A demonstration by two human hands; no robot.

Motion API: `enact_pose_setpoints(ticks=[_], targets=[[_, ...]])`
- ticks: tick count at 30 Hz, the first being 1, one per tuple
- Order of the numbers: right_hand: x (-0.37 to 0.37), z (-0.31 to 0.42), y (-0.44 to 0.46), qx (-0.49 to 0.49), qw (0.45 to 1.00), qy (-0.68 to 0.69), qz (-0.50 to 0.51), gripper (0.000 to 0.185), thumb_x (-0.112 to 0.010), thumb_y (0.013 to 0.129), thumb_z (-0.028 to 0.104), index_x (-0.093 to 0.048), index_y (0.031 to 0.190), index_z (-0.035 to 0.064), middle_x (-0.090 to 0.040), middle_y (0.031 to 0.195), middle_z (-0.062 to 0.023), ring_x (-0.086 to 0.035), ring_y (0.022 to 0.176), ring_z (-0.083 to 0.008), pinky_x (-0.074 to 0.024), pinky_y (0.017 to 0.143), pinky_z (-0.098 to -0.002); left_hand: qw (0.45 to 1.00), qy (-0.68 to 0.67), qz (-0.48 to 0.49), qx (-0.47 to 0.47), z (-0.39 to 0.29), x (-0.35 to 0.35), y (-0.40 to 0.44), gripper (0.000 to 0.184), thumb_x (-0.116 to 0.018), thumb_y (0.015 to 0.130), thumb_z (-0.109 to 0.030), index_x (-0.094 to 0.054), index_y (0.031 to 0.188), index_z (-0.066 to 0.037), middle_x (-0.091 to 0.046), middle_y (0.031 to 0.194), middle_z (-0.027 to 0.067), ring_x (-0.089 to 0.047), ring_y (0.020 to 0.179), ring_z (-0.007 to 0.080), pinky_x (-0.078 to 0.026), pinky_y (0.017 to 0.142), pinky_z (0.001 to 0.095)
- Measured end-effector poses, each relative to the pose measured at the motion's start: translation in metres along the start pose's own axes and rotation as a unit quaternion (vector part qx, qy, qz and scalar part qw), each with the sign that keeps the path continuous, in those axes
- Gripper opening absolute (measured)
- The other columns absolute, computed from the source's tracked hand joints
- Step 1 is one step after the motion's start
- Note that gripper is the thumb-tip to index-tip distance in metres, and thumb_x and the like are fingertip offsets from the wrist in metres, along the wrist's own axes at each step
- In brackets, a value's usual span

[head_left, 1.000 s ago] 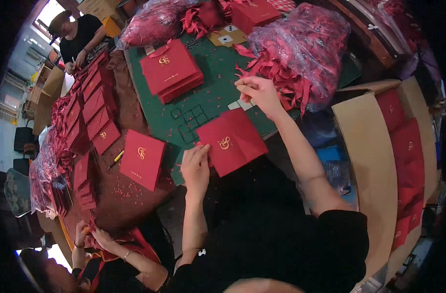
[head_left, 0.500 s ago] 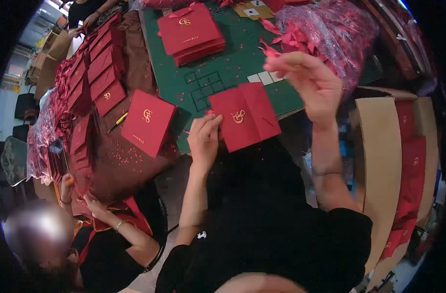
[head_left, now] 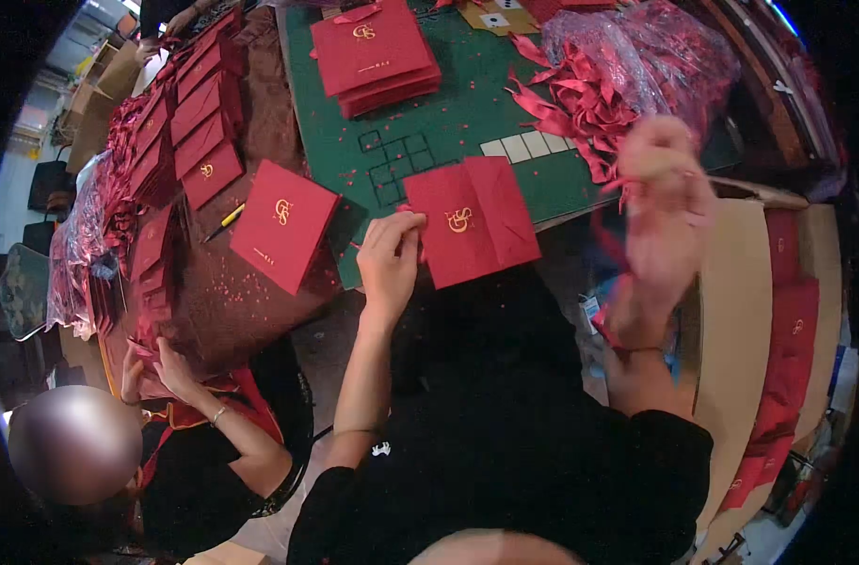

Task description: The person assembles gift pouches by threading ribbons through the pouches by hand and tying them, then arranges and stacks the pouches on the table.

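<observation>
Left hand [head_left: 390, 256] has thumb and fingers nearly closed on the left edge of the red bag [head_left: 459, 221]. Right hand [head_left: 669, 193] is raised to the right of the red bag, well apart from it; motion blur hides how far it is open, and I cannot tell whether it grips the red ribbon [head_left: 608, 240] trailing next to it. So the red bag lies between the hands, touching only the left one, with its gold emblem facing up and its right part creased. Its far part overlaps the green table [head_left: 490, 94].

Left of the red bag, a second bag [head_left: 280, 226] lies on a brown surface [head_left: 213, 325], a yellow pen [head_left: 225, 223] just beside it. To the right stands a cardboard box [head_left: 735, 348] holding more bags. Just beyond the red bag is a row of pale rectangles [head_left: 515, 148]; farther off to the right sits a clear plastic sack [head_left: 674, 56], ribbons spilling from it. A stack of bags [head_left: 377, 56] stands beyond and left. Off to the left, well apart, are a co-worker's hands [head_left: 177, 372].
</observation>
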State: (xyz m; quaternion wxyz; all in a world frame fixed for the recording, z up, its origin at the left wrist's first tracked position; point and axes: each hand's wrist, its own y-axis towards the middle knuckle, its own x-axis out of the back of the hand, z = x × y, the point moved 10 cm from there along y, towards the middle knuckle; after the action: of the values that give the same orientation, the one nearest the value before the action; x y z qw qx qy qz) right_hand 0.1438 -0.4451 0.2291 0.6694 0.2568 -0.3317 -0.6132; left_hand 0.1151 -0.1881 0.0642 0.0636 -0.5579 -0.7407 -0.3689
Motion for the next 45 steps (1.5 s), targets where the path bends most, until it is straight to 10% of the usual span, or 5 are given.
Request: enact_pose_setpoints(ticks=[7, 21, 27, 31, 45], targets=[[-0.129, -0.137, -0.051, -0.414, 0.847, 0.315, 0.11, 0.028, -0.051, 0.098, 0.024, -0.063, 0.1, -0.0017, -0.05, 0.067, 0.0031, -0.046, 0.055, -0.0049, -0.0356, 0.053, -0.0187, 0.963, -0.132, 0.017, 0.235, 0.026, -0.01, -0.001, 0.041, -0.062, 0.083, 0.004, -0.055, 0.124, -0.001, -0.066, 0.096, 0.0062, -0.058, 0.075, 0.008, -0.049, 0.066, 0.0225], [-0.118, -0.157, -0.052, -0.403, 0.815, 0.411, 0.067, 0.034, -0.05, 0.098, 0.029, -0.061, 0.107, -0.0012, -0.05, 0.069, 0.002, -0.043, 0.057, -0.0075, -0.0351, 0.056, -0.0206, 0.963, -0.112, 0.015, 0.246, 0.031, -0.015, 0.0, 0.035, -0.062, 0.087, -0.001, -0.057, 0.121, 0.0, -0.066, 0.094, 0.0054, -0.059, 0.08, 0.0087, -0.049, 0.068, 0.0242], [-0.131, -0.128, -0.05, -0.36, 0.87, 0.243, 0.233, 0.032, -0.051, 0.097, 0.018, -0.056, 0.124, 0.0017, -0.043, 0.072, 0.0066, -0.039, 0.062, -0.0035, -0.0338, 0.062, -0.0173, 0.958, -0.142, -0.008, 0.248, 0.033, -0.013, 0.001, 0.031, -0.062, 0.085, 0.002, -0.059, 0.116, 0.0, -0.066, 0.091, 0.0048, -0.058, 0.076, 0.0077, -0.049, 0.067, 0.0221], [-0.154, -0.146, -0.068, -0.364, 0.857, 0.243, 0.272, 0.011, -0.06, 0.091, 0.009, -0.053, 0.088, 0.0012, -0.059, 0.075, -0.0023, -0.056, 0.068, -0.008, -0.044, 0.061, -0.0235, 0.967, -0.122, -0.034, 0.223, 0.031, -0.01, 0.004, 0.027, -0.061, 0.081, 0.004, -0.061, 0.107, 0.001, -0.066, 0.084, 0.0032, -0.056, 0.067, 0.0055, -0.047, 0.064, 0.0213], [-0.164, -0.166, -0.09, -0.405, 0.826, 0.288, 0.267, 0.013, -0.063, 0.088, 0.005, -0.051, 0.082, 0.0016, -0.062, 0.073, -0.0066, -0.059, 0.062, -0.0101, -0.0496, 0.053, -0.0255, 0.975, -0.069, 0.003, 0.213, 0.033, -0.015, 0.007, 0.024, -0.063, 0.081, 0.002, -0.066, 0.104, 0.0, -0.06, 0.078, 0.0052, -0.052, 0.064, 0.0093, -0.044, 0.061, 0.0236]])
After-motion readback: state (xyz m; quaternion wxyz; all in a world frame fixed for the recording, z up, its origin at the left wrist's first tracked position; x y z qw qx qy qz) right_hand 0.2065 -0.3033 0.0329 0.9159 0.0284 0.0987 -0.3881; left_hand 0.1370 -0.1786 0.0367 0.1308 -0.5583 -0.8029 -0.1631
